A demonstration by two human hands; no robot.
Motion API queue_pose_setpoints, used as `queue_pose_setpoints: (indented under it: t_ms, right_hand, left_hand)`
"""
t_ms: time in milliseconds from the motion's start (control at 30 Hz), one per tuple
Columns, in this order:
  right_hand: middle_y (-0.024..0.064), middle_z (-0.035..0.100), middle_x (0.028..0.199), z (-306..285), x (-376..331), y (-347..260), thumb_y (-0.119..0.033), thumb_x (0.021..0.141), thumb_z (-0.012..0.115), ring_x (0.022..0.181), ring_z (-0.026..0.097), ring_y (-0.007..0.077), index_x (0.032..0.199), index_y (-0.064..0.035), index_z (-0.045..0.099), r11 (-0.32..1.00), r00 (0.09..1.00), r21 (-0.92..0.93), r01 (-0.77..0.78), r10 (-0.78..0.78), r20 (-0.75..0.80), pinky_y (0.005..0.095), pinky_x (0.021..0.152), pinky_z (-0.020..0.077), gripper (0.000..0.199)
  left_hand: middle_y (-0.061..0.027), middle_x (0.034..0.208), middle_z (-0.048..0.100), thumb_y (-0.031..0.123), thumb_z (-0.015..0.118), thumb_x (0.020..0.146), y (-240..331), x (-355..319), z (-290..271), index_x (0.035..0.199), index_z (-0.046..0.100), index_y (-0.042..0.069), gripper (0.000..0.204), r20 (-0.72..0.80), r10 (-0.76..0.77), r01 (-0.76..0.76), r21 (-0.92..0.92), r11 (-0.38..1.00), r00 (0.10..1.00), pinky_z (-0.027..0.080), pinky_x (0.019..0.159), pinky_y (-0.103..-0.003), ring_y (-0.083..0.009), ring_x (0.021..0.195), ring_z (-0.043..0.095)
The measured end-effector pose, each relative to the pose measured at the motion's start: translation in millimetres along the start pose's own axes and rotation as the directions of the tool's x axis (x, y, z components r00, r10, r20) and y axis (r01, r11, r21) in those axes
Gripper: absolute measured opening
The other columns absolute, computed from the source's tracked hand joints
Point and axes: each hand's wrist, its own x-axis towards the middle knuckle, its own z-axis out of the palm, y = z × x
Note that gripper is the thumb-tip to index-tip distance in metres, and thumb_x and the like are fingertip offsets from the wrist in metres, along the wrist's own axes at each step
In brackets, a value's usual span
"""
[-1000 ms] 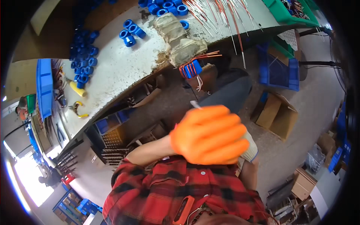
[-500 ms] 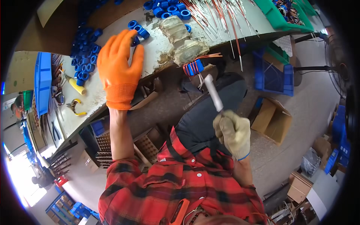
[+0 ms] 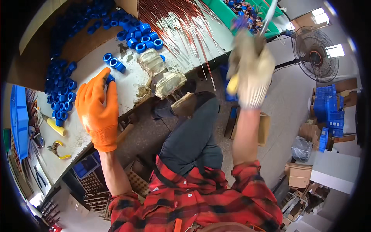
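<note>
The long pale workbench (image 3: 83,135) runs from the near left to the far right, and the work has just shifted up onto it: half a second ago the right hand in the off-white knit glove (image 3: 250,73) hung low over the lap, and now it is raised high at the far right, blurred with speed, which reads as a swing being wound up. Its fingers are closed tight round the yellow handle of a slim metal-shafted tool (image 3: 266,17); the tool's long axis runs steeply up and away, its far end pointing toward the green plastic tray (image 3: 232,15), the tip too smeared to make out. The left hand in the orange rubber glove (image 3: 96,106) has settled flat on the bench edge, fingers narrowly together over a small blue plastic ring (image 3: 110,79). More blue rings (image 3: 141,36) and copper-coloured wires (image 3: 181,23) lie beyond.
</note>
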Motion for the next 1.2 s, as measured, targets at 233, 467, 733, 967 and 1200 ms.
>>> queue_pose_setpoints:
  t_ms: [233, 467, 733, 967, 1200]
  right_hand:
    - [-0.0032, 0.054, 0.059, -61, -66, 28, -0.012, 0.107, 0.062, 0.042, 0.042, 0.0059, 0.124, 0.0010, 0.076, 0.960, 0.966, -0.130, -0.249, 0.256, 0.038, 0.0240, 0.040, 0.0285, 0.025]
    - [0.0016, 0.058, 0.061, -55, -152, 63, -0.006, 0.103, 0.060, 0.042, 0.041, 0.0071, 0.142, 0.0084, 0.068, 0.707, 0.633, 0.046, -0.706, 0.600, 0.488, 0.0237, 0.040, 0.0291, 0.043]
    - [0.0032, 0.057, 0.059, -56, -141, 56, -0.010, 0.104, 0.061, 0.041, 0.041, 0.0094, 0.148, 0.0106, 0.065, 0.601, 0.639, 0.277, -0.750, 0.548, 0.540, 0.0241, 0.039, 0.0303, 0.049]
    - [0.0034, 0.054, 0.054, -57, -141, 61, -0.016, 0.106, 0.064, 0.038, 0.038, 0.0120, 0.130, 0.0093, 0.073, 0.558, 0.608, 0.275, -0.783, 0.592, 0.530, 0.0267, 0.038, 0.0307, 0.036]
    - [0.0037, 0.054, 0.055, -41, -158, 71, -0.017, 0.106, 0.066, 0.038, 0.038, 0.0123, 0.109, 0.0048, 0.075, 0.464, 0.386, 0.108, -0.879, 0.560, 0.733, 0.0283, 0.037, 0.0300, 0.024]
  left_hand:
    - [-0.0102, 0.125, 0.083, 0.002, 0.081, 0.096, 10, -17, -4, 0.130, 0.081, 0.004, 0.035, -0.081, -0.063, 0.041, -0.245, 0.969, 0.995, 0.055, 0.101, -0.033, -0.0227, 0.108, 0.075]
    - [-0.0129, 0.125, 0.083, -0.003, 0.087, 0.083, 90, -25, 5, 0.128, 0.081, 0.004, 0.046, 0.011, 0.064, -0.049, -0.528, 0.848, 0.998, 0.056, 0.107, -0.039, -0.0268, 0.116, 0.075]
    - [-0.0128, 0.125, 0.081, 0.001, 0.091, 0.074, 103, -35, 18, 0.123, 0.084, 0.007, 0.050, -0.033, 0.108, -0.111, -0.449, 0.887, 0.994, 0.057, 0.102, -0.042, -0.0304, 0.113, 0.074]
    - [-0.0149, 0.129, 0.080, 0.000, 0.092, 0.072, 96, -30, 14, 0.122, 0.085, 0.007, 0.051, 0.010, 0.169, -0.148, -0.438, 0.887, 0.986, 0.057, 0.103, -0.040, -0.0300, 0.116, 0.074]
    - [-0.0162, 0.132, 0.079, 0.017, 0.094, 0.081, 77, -41, 31, 0.127, 0.083, 0.007, 0.049, 0.031, 0.112, -0.070, -0.605, 0.793, 0.993, 0.056, 0.108, -0.046, -0.0337, 0.120, 0.073]
